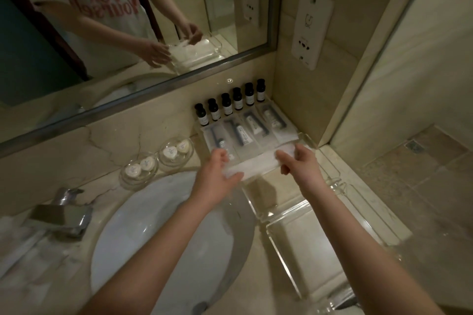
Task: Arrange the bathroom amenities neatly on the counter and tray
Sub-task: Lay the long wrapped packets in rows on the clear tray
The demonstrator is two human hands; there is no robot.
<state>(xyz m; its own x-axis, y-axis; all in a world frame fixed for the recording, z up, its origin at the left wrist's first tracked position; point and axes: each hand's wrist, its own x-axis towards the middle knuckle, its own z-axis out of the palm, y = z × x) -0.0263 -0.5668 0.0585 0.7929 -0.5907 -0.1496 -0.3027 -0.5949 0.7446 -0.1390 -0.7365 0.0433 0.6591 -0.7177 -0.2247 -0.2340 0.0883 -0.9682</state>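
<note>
A clear tray (pixel 308 139) sits in the counter's back right corner. On it lie several flat packets with toothbrushes and tubes (pixel 252 126). Several small dark bottles (pixel 231 103) stand in a row behind them along the wall. A long white packet (pixel 258 161) lies across the tray's front edge. My left hand (pixel 217 174) holds its left end between thumb and fingers, and my right hand (pixel 298 160) pinches its right end. Two glass dishes with wrapped soaps (pixel 176 151) (pixel 139 169) stand left of the tray.
The white sink basin (pixel 163 225) lies below my arms, with a metal tap (pixel 64 212) at its left. A second clear tray (pixel 325 235) sits on the counter at the right. White packets (pixel 23 250) lie at the far left. A mirror (pixel 115 20) and a wall socket panel (pixel 311 28) are behind.
</note>
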